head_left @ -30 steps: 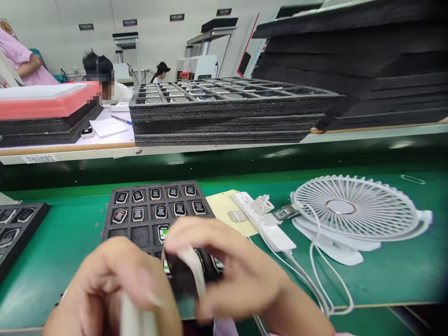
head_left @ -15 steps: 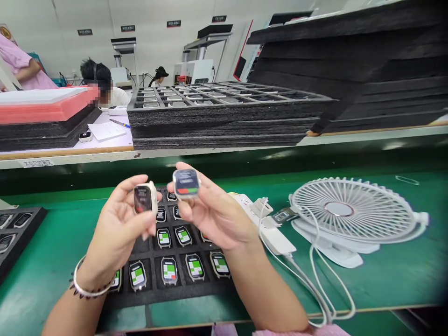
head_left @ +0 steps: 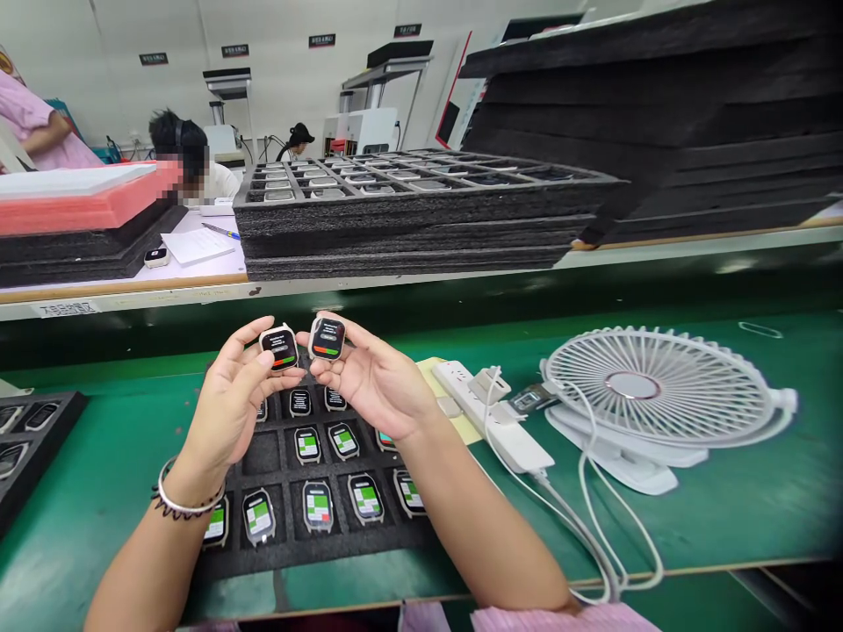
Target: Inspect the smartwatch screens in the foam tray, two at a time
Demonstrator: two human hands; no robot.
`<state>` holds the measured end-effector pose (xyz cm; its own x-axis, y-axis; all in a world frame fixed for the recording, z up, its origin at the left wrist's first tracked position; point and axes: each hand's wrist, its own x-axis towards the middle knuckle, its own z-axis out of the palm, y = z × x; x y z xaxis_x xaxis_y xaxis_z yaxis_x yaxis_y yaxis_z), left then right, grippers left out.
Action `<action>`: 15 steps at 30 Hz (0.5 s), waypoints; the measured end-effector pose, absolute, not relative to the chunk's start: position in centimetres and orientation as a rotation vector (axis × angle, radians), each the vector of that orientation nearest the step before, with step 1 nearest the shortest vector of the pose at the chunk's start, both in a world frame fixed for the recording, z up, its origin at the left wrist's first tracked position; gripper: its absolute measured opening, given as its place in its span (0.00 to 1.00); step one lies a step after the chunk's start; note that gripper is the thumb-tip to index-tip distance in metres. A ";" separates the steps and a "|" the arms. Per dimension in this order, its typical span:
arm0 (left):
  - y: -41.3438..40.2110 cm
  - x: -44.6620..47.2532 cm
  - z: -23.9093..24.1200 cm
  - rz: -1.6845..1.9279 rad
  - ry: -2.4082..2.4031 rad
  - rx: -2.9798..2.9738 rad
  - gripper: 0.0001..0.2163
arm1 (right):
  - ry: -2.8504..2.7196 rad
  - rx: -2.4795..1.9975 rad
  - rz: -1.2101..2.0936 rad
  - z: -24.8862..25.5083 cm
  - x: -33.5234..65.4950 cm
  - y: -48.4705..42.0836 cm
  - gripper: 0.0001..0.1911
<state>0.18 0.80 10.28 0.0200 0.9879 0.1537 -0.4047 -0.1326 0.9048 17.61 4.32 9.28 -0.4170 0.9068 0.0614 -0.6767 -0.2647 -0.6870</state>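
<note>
My left hand point(head_left: 230, 399) is closed around a smartwatch case point(head_left: 280, 348), its thumb at the edge of the lit screen. Beside it, my right hand point(head_left: 378, 382) grips a second smartwatch case point(head_left: 327, 339) between thumb and fingers. Both dark screens face me and show white text above a red and green bar. Neither watch has a strap. Below the hands lies a black foam tray point(head_left: 316, 553) with watches in its compartments, several showing green and white screens, such as one watch point(head_left: 319, 506). One compartment point(head_left: 262, 455) under my left hand holds no watch. My forearms hide parts of the tray.
To the right are a white power strip point(head_left: 454, 377) with cables and a white fan point(head_left: 665, 395). Another foam tray point(head_left: 46, 456) lies at the left. Stacked foam trays point(head_left: 408, 237) stand on the shelf. Beyond it, a person point(head_left: 181, 154) sits.
The two watches have come closer together, the right one moving left and slightly down. My left hand has turned its watch toward me, and its screen now shows the red and green bar clearly.
</note>
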 end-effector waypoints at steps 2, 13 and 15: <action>0.9 0.2 10.2 1.446 0.788 1.007 0.20 | -0.776 -0.437 1.871 9.3 17.6 4.4 0.10; 1.0 0.1 10.2 1.497 0.760 0.995 0.15 | -0.826 -0.421 1.848 8.9 17.3 4.3 0.12; 1.0 0.1 10.2 1.495 0.745 1.013 0.15 | -0.849 -0.415 1.846 8.8 17.3 4.3 0.11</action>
<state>0.13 0.97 10.16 -0.0043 0.9816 0.1910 -0.4383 -0.1736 0.8819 17.30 4.27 8.82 -0.4231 0.9011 0.0950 -0.6584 -0.2338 -0.7155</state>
